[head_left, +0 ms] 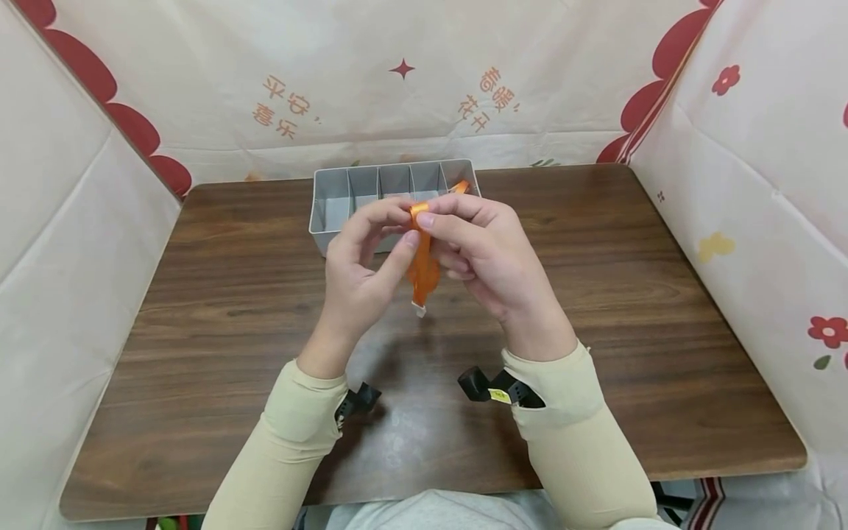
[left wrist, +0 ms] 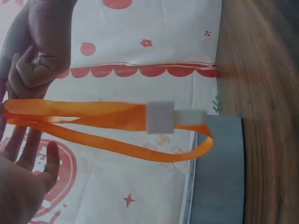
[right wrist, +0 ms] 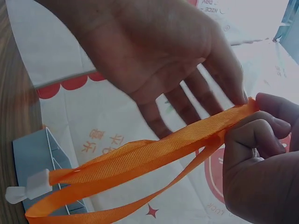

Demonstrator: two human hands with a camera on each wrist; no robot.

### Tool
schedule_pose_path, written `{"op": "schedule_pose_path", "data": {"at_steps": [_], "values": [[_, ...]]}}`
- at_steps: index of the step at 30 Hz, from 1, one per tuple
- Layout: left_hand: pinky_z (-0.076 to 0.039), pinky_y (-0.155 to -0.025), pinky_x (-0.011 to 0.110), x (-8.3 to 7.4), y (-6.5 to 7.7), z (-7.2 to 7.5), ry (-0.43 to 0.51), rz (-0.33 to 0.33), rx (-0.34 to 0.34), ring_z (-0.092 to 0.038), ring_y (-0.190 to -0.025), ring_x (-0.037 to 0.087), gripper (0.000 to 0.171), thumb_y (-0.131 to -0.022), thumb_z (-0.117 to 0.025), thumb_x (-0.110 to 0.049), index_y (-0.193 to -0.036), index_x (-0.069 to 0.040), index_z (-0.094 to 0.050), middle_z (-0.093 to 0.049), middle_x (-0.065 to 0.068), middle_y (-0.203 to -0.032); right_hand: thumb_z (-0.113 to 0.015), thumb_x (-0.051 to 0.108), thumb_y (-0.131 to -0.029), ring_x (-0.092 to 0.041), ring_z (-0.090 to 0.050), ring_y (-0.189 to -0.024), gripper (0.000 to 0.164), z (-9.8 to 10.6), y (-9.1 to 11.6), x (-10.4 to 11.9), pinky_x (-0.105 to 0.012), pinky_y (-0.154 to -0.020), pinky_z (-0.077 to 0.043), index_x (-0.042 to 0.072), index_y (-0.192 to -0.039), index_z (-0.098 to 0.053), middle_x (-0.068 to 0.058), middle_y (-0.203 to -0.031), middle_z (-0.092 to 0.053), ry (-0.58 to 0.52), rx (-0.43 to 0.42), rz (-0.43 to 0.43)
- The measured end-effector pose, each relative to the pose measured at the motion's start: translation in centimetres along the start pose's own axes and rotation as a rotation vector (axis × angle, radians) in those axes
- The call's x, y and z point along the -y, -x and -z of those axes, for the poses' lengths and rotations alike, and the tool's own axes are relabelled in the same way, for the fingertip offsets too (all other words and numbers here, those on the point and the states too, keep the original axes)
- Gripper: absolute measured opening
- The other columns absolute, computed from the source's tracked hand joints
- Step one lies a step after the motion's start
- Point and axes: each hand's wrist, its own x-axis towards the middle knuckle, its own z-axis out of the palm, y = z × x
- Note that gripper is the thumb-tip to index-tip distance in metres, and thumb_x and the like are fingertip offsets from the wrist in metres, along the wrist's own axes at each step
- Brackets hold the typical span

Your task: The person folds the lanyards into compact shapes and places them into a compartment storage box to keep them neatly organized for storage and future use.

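Observation:
An orange lanyard (head_left: 424,258) with a white plastic clip (head_left: 419,309) hangs in front of the person, above the table. My right hand (head_left: 493,246) pinches its folded top end between thumb and finger. At the same end, the fingertips of my left hand (head_left: 364,269) hold the strap from the other side, the thumb lower along it. In the left wrist view the white clip (left wrist: 160,117) dangles at the strap's far end, beside a loose loop. The right wrist view shows the strap (right wrist: 154,149) stretching from the fingers down to the clip.
Behind the hands stands a grey divided tray (head_left: 324,221) with several compartments. Something orange (head_left: 461,187) shows in its rightmost compartment, partly hidden by my right hand. The brown wooden table (head_left: 252,331) is enclosed by white printed cloth (head_left: 371,110).

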Motion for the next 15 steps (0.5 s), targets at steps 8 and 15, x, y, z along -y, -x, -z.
{"op": "schedule_pose_path", "data": {"at_steps": [8, 15], "values": [[-0.059, -0.101, 0.036, 0.75, 0.13, -0.24, 0.015, 0.044, 0.008, -0.070, -0.105, 0.015, 0.014, -0.095, -0.068, 0.011, -0.108, 0.015, -0.073, -0.074, 0.031, -0.105, -0.062, 0.001, -0.102, -0.012, -0.029, -0.051, 0.023, -0.06, 0.33, 0.07, -0.026, -0.051, -0.015, 0.013, -0.092, -0.078, 0.003, -0.066, -0.056, -0.010, -0.007, 0.010], [-0.058, -0.098, 0.035, 1.05, 0.17, 0.02, -0.079, -0.027, 0.021, -0.070, -0.099, 0.022, 0.005, -0.092, -0.074, 0.009, -0.096, 0.011, -0.077, -0.077, 0.025, -0.097, -0.069, 0.002, -0.099, -0.011, -0.034, -0.053, 0.022, -0.04, 0.32, -0.20, -0.022, -0.050, -0.025, 0.016, -0.091, -0.083, 0.003, -0.074, -0.067, 0.111, -0.071, 0.018]]}}
